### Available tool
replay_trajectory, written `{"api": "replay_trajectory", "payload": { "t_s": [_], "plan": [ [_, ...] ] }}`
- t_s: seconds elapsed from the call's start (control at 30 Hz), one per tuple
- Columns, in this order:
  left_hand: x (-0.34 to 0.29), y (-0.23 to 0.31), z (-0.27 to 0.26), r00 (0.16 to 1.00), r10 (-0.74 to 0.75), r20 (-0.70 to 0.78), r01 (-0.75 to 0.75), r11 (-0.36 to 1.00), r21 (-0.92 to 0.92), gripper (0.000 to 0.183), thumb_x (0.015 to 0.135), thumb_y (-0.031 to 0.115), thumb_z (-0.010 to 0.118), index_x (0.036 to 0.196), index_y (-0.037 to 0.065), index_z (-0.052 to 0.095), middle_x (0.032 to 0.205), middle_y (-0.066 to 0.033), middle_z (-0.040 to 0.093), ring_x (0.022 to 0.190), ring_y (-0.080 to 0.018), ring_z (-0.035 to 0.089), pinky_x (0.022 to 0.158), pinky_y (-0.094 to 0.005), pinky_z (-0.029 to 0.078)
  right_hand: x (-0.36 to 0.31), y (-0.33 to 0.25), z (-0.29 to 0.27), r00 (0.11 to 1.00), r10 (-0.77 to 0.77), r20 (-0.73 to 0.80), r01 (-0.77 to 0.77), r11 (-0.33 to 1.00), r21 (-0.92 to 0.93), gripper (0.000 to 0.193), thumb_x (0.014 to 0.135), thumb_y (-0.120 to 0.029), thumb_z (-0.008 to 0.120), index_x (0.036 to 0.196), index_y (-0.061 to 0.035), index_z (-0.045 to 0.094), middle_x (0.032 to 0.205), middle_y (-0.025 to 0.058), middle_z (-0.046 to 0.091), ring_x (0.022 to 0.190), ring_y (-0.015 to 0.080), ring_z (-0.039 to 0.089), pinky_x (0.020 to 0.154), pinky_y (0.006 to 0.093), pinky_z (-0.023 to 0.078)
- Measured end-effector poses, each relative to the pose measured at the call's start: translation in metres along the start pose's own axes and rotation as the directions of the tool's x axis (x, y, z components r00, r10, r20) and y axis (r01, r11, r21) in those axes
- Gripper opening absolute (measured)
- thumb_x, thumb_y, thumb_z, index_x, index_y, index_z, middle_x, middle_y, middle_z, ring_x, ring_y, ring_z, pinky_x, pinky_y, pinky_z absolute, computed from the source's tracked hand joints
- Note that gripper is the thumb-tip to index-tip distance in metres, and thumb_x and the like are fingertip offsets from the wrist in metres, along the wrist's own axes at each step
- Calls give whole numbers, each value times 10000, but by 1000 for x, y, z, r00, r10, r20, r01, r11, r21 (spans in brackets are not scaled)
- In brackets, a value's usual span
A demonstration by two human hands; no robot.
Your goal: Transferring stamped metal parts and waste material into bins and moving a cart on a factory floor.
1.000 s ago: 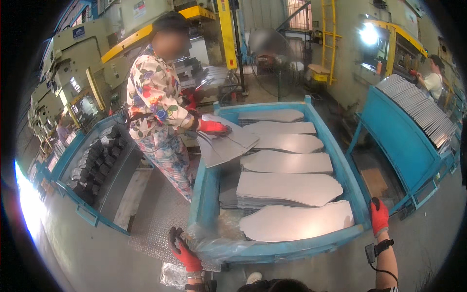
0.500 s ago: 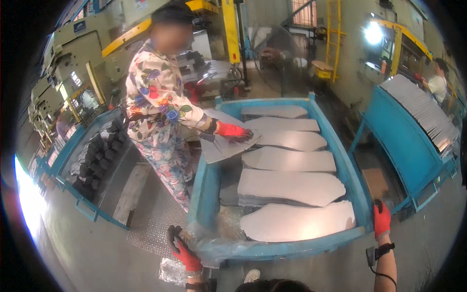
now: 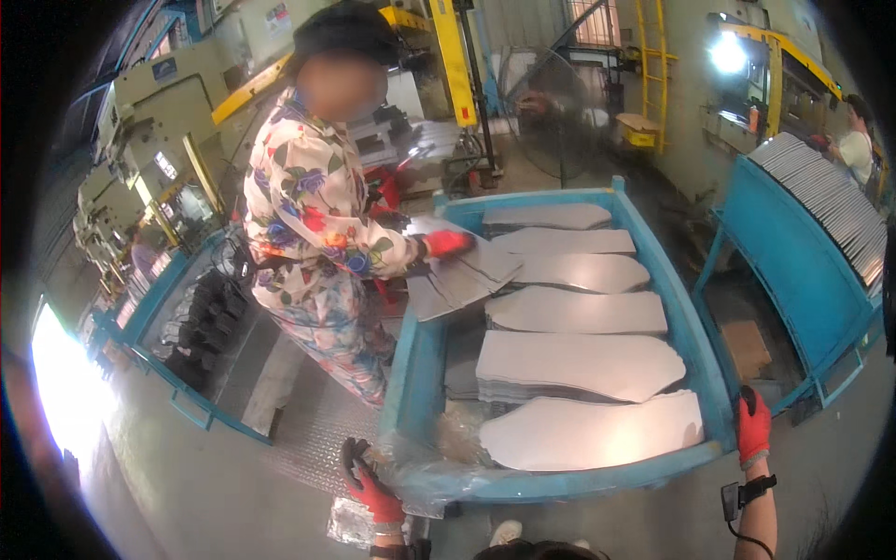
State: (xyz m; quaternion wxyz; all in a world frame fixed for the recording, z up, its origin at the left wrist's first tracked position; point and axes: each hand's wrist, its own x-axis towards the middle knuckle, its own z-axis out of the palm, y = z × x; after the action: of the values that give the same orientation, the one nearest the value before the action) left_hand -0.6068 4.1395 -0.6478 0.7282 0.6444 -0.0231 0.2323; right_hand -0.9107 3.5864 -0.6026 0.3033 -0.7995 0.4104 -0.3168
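Head view: left hand (image 3: 373, 490) grips the clear plastic sheet (image 3: 420, 471) at the blue bin (image 3: 695, 373) corner; right hand (image 3: 752, 427) closed on its right rim, both unmoved. Co-worker's red-gloved hand (image 3: 446, 244) has carried the grey metal blanks (image 3: 462, 280) further over the bin's stacks.

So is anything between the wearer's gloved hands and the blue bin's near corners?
Nothing visible. The left hand rests on clear plastic sheeting draped over the blue bin's near-left corner; the right hand is at the near-right corner, though contact is unclear.
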Motion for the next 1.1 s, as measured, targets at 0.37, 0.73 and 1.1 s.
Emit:
{"api": "replay_trajectory", "payload": {
  "t_s": [0.37, 0.73, 1.1],
  "plan": [
    [-2, 16, 5, 999, 11, -37, -12, 1000, -18, 479, 946, 362, 525, 1291, 32, 484, 1184, -123, 576, 1115, -220, 534, 960, -371, 404, 8, -4, -6, 999, -34, -36, 29, 992, -125, 392, 904, -211, 557, 1221, 19, 557, 1154, 210, 617, 1077, 337, 582, 922, 387, 441],
    [-4, 16, 4, 998, 52, -21, -53, 996, -65, 437, 945, 310, 541, 1271, 22, 501, 1222, -132, 573, 1119, -217, 542, 986, -352, 388, 9, 27, 11, 992, -78, -104, 59, 983, -174, 312, 904, -185, 558, 1146, 6, 606, 1106, 189, 639, 1026, 340, 596, 890, 384, 458],
    [-2, 10, -2, 998, 61, -1, -61, 998, 1, 383, 953, 219, 539, 1269, 9, 492, 1252, -110, 550, 1118, -215, 552, 969, -344, 414, 9, 27, 7, 998, -49, -27, 43, 980, -194, 414, 925, -294, 537, 1240, -26, 547, 1185, 211, 592, 1093, 375, 542, 938, 429, 420]
  ]
}}
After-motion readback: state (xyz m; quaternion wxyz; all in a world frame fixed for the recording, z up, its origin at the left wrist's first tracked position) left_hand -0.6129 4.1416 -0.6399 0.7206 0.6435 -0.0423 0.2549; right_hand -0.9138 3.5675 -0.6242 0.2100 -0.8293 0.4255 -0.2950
